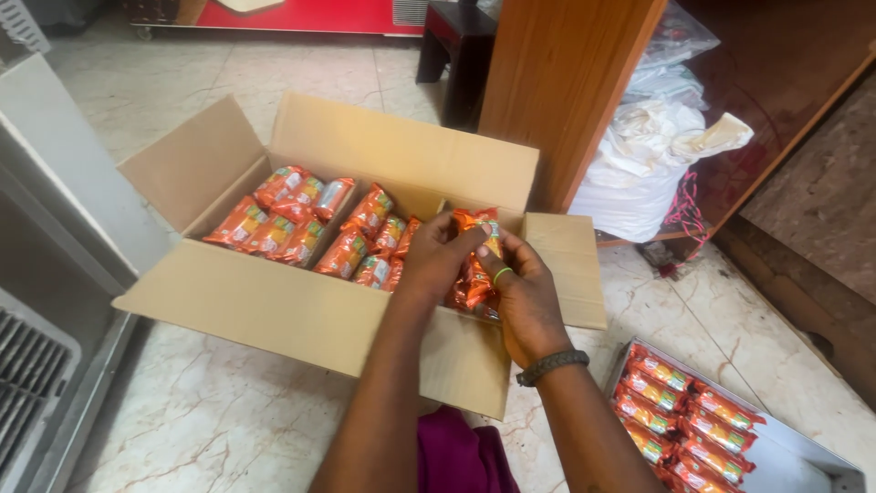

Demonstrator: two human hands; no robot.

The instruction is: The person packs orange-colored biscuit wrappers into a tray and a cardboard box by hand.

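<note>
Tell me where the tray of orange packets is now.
In the head view, the tray sits on the floor at the lower right, right of the cardboard box and beside the right hand.

Both hands meet over the right end of an open brown cardboard box standing on the pale marble floor. The left hand and right hand together grip a small stack of orange foil snack packets. More orange packets lie in the box left of the hands. A grey tray of similar packets sits right of the right wrist.
</note>
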